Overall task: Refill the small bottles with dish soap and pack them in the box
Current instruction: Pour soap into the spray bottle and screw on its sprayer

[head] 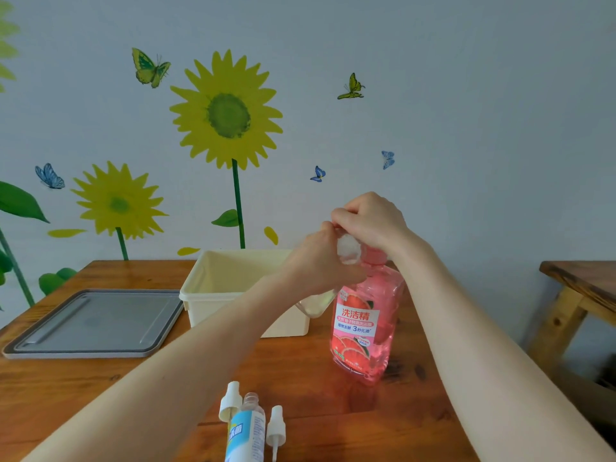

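Observation:
A pink dish soap bottle (363, 325) stands on the wooden table (83, 388), right of centre. Just above its neck, my left hand (320, 261) grips a small clear bottle (315, 303), held tilted with its base down to the left. My right hand (370, 221) curls its fingers round the whitish top (348, 250) of that small bottle, and the two hands touch. The soap bottle's own top is mostly hidden behind them. A cream plastic box (213, 288) stands open behind my left forearm.
At the front edge lies an uncapped small bottle with a blue label (248, 428), with a white spray cap (230, 400) to its left and another white spray cap (276, 425) to its right. A grey tray (93, 321) lies at the left. A second wooden table (580, 281) stands at the far right.

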Demonstrator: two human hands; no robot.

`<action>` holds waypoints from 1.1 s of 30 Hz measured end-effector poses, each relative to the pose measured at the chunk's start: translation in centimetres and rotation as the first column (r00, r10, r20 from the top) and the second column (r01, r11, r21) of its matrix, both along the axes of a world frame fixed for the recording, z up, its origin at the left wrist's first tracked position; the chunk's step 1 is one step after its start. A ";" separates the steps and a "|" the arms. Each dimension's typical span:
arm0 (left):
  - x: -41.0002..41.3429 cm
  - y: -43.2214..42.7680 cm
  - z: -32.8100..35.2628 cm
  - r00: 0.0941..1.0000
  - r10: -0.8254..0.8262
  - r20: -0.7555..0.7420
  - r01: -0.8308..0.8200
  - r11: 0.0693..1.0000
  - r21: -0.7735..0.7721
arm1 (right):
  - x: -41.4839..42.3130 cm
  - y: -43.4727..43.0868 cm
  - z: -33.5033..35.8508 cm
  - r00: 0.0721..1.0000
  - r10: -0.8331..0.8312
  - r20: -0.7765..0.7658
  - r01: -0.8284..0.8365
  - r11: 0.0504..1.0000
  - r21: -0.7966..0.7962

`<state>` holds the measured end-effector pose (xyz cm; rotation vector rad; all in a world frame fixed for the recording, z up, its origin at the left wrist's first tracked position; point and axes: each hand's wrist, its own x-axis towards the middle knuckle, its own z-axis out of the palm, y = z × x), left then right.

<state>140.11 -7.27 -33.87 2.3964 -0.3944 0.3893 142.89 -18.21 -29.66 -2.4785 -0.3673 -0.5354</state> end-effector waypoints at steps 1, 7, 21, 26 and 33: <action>0.1 0.0 0.0 1.000 0.004 0.001 -0.004 1.000 -0.006 | 0.2 0.0 0.1 1.000 0.001 0.011 -0.001 1.000 0.019; 0.4 -0.7 -1.2 1.000 0.007 -0.019 -0.007 1.000 -0.027 | 0.4 -0.3 -1.7 0.996 -0.014 0.084 0.011 0.999 0.042; 0.2 -0.8 -1.3 0.999 0.018 -0.027 -0.019 0.998 -0.058 | 0.3 -0.4 -1.2 0.999 0.047 0.023 -0.050 0.987 0.153; -0.1 -0.5 -0.9 0.999 0.026 -0.048 -0.027 0.999 -0.037 | 0.1 -0.3 -0.7 0.996 0.074 -0.043 -0.067 0.987 0.149; 0.3 -0.5 -0.5 1.000 0.012 -0.015 -0.012 1.000 -0.018 | 0.1 -0.6 -0.4 0.997 0.077 -0.002 -0.075 0.976 0.203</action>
